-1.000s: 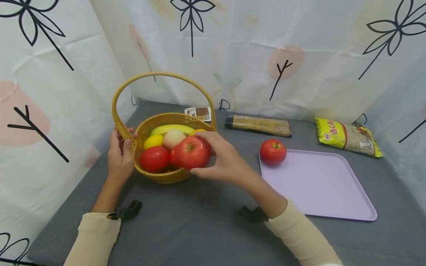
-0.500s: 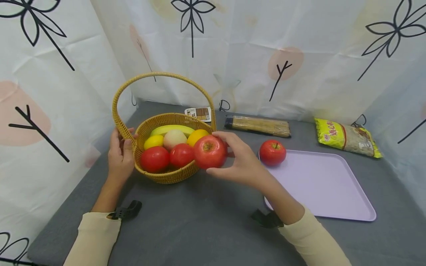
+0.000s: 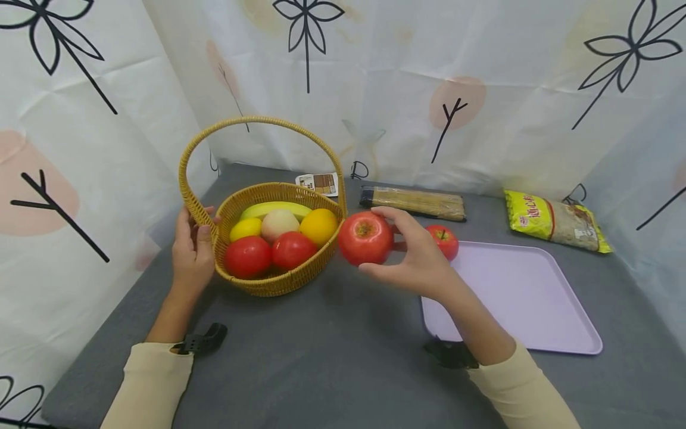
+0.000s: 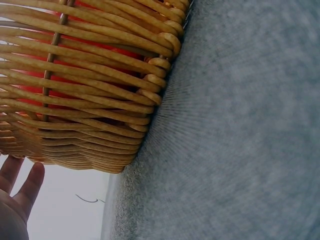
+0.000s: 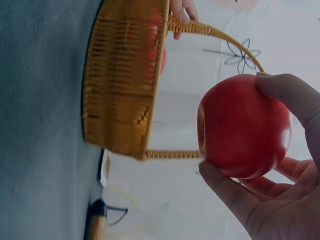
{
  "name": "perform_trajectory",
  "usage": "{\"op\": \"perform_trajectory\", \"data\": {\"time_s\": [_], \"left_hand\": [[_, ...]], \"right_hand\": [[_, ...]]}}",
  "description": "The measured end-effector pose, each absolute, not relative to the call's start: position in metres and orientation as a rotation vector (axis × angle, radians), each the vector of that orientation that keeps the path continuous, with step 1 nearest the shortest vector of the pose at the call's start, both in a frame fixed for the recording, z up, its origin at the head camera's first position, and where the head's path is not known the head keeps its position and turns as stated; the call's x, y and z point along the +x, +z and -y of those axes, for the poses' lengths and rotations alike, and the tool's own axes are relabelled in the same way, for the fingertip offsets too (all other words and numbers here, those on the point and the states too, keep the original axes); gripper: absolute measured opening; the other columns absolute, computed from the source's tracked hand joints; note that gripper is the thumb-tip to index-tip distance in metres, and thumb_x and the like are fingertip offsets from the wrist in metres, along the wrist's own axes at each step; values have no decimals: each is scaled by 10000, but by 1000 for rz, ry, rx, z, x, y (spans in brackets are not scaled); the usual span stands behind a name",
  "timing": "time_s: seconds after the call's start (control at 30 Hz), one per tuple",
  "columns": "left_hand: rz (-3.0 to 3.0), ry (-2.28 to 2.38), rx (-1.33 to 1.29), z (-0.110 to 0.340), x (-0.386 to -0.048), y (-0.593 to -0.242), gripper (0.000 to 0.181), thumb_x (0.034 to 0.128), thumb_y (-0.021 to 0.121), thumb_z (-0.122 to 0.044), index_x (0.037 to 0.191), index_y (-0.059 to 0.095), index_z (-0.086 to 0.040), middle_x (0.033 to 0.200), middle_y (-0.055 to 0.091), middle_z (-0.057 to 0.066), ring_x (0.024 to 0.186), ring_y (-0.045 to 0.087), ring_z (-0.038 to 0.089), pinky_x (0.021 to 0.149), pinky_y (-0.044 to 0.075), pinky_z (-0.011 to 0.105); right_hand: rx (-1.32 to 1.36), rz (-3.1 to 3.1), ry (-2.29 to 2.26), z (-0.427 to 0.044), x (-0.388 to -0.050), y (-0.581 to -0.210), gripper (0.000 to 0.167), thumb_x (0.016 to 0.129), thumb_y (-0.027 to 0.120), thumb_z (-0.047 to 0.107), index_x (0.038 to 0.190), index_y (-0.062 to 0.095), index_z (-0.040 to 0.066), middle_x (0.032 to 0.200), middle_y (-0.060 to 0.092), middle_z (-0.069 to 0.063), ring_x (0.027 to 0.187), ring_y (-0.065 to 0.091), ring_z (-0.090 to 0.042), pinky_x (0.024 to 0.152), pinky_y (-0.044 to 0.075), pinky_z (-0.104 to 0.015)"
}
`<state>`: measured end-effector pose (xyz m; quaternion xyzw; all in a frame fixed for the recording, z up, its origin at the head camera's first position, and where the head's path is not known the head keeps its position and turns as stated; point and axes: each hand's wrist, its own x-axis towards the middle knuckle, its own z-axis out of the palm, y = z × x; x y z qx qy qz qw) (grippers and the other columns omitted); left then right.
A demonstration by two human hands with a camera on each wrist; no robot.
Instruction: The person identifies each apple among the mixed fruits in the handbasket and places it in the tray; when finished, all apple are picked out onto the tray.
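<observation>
Gripping the foot of the handle at a wicker basket's left rim, the left hand (image 3: pixel 193 256) is listed first, its thumb set on the near side and its fingertips past the handle; a cream sleeve (image 3: pixel 147 381) and a black strap (image 3: pixel 203 341) are worn below it. The wicker basket (image 3: pixel 281 287), gold-brown, is stood upright on a grey table (image 3: pixel 321 357), its tall handle (image 3: pixel 262 120) arched above. Held within: a yellow lemon (image 3: pixel 245 229), a red round fruit (image 3: pixel 248 257) in front of it, a banana (image 3: pixel 276 208) laid along the back, a pale round fruit (image 3: pixel 280 225) at the middle, a second red fruit (image 3: pixel 294 251) and an orange (image 3: pixel 319 226) to the right. Behind the basket, a small printed packet (image 3: pixel 318 183) is laid flat. Just beside the right rim, a red apple (image 3: pixel 365 238) is held raised above the table by the right hand (image 3: pixel 420 256), its fingers and thumb spread wide around the fruit. Farther back, a wrapped bundle of sticks (image 3: pixel 412 202) is laid lengthwise. Another apple (image 3: pixel 443 241), partly hidden by the right hand, is placed at the far left corner of a lilac tray (image 3: pixel 514 286). Behind the tray, a yellow-ended bag (image 3: pixel 554 220) is laid aslant.
</observation>
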<state>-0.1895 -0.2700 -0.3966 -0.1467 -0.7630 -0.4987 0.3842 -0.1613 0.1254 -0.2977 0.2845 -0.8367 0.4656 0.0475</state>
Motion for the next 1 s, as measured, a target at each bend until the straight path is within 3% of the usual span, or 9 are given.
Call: {"op": "perform_trajectory", "data": {"time_s": [0.37,0.47,0.63,0.7,0.87,1.0], "left_hand": [[1944,-1286,-380,270,-188,-396,507,1027,446,62,1512,366,-60,1313,555,224,1124,605,267,1022,439,255],[1940,-1284,-370,269,-188,-395,512,1020,445,81,1508,368,-54,1308,564,183,1120,606,252,1014,443,248],[1944,-1270,-366,261,-180,-385,490,1018,436,88,1493,364,-8,1293,558,223,1122,609,213,1013,441,241],[1955,-1269,-370,262,-181,-385,482,1027,433,68,1496,364,-19,1300,550,243,1129,609,238,1019,440,248],[1957,-1281,-359,270,-188,-396,497,1032,433,57,1510,358,-58,1318,561,163,1135,608,250,1021,436,245],[1955,-1276,-353,270,-188,-397,508,1024,439,78,1510,345,-35,1308,545,233,1138,610,232,1017,436,238]], "right_hand": [[692,2573,1397,-170,-165,-297,807,761,880,136,1439,443,135,1357,514,-65,1179,539,-285,823,563,-504],[665,2559,1392,-179,-165,-297,804,763,873,112,1439,439,124,1359,511,-70,1190,529,-289,825,568,-408],[639,2534,1405,-189,-163,-293,796,780,856,81,1451,431,128,1385,496,-68,1219,513,-305,818,525,-216],[613,2538,1410,-193,-162,-292,807,784,853,76,1461,418,126,1400,482,-75,1234,503,-324,824,511,-195],[551,2550,1398,-204,-162,-293,829,784,850,55,1474,391,100,1410,460,-108,1244,493,-356,815,497,-160],[466,2559,1375,-213,-162,-294,829,792,850,71,1475,381,92,1417,451,-122,1238,496,-370,799,488,-137]]}}
